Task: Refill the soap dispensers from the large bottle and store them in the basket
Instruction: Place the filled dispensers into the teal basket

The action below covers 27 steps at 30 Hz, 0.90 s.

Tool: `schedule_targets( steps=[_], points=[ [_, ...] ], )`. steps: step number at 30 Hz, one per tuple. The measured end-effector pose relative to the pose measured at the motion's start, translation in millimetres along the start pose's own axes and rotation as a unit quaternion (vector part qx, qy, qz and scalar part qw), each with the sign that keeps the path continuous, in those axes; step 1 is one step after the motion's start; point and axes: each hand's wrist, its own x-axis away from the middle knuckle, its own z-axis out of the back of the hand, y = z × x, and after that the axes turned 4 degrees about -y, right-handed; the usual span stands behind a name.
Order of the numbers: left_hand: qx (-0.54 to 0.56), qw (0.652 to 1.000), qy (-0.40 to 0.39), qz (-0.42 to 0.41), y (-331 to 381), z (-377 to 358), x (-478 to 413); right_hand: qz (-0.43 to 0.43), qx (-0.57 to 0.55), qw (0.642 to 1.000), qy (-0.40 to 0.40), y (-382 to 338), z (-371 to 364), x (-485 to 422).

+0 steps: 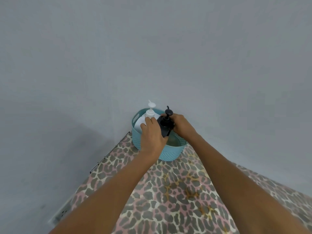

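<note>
Already inside the basket [170,154], the black dispenser [164,123] was clasped round its shoulder by the right hand [181,124]. The left hand [152,132] laid straight fingers on the white dispenser [150,113]. Probably heavy, rigid and slick, so grip bodies, not pumps.

basket [169,154] beside wall [152,48], near side open

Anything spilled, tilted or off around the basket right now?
Only yellowish-brown blotches on the leopard-print cloth in front of the teal perforated plastic basket: maybe spilled soap, maybe print. The white pump dispenser and black pump dispenser sit in it, roughly upright.
</note>
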Motion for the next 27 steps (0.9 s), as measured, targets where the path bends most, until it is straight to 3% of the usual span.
schedule_targets(
  steps=[5,11,15,27],
  points=[
    [-0.039,0.999,0.015,-0.016,-1.2,-0.3,0.1,0.009,-0.031,0.999,0.034,2.1,-8.7,6.0],
    [-0.039,0.999,-0.008,0.001,1.8,1.3,2.8,-0.022,-0.036,0.999,0.008,-3.2,-12.8,11.8],
    [-0.043,0.999,-0.02,-0.004,4.9,5.1,9.2,-0.057,-0.113,0.986,0.108,-4.5,-8.5,37.7],
    [0.079,0.989,-0.046,-0.117,38.7,-1.2,70.7,-0.107,-0.081,0.972,0.191,7.9,25.0,137.9]
  ],
)
